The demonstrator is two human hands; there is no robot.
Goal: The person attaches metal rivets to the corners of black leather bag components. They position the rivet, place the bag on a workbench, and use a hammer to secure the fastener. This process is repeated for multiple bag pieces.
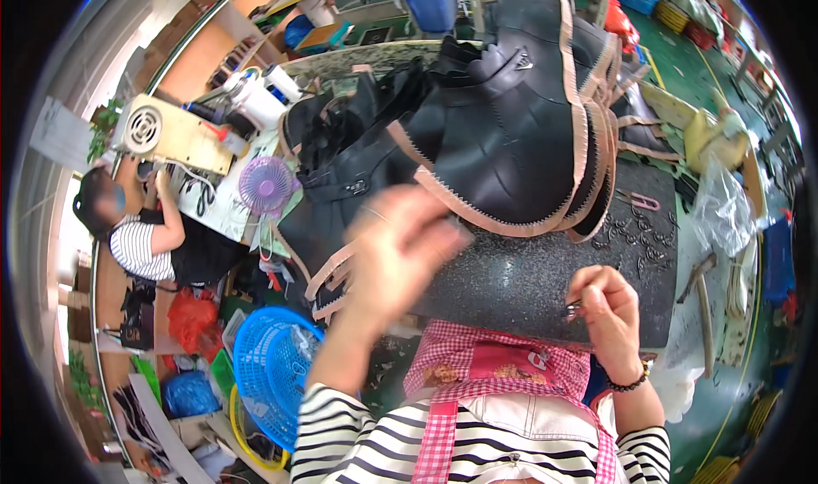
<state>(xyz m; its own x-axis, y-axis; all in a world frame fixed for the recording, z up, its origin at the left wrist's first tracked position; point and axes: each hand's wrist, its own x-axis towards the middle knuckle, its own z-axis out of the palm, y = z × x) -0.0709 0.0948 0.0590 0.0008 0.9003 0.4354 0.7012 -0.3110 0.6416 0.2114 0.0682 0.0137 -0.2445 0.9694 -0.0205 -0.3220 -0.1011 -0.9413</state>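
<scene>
My left hand [394, 250] is smeared by motion over the front edge of the black leather pieces, and its grip cannot be made out. Stacked black leather shoe uppers [511, 143] with tan zigzag-cut borders lie in front of me; a metal buckle [525, 59] shows on the top one. My right hand [607, 309] is closed in a pinch above the dark work board's near edge, with a small metal buckle [574, 309] between thumb and fingers. Several loose metal buckles [643, 241] lie scattered on the dark work board [520, 279], beside pink-handled snips [643, 202].
More black uppers [332, 190] lie to the left. A purple fan [267, 184] and a cream sewing machine [175, 130] stand further left, where a co-worker [141, 237] sits. A blue basket [271, 360] is at lower left. Clear plastic [720, 207] and a stick [705, 314] lie at right.
</scene>
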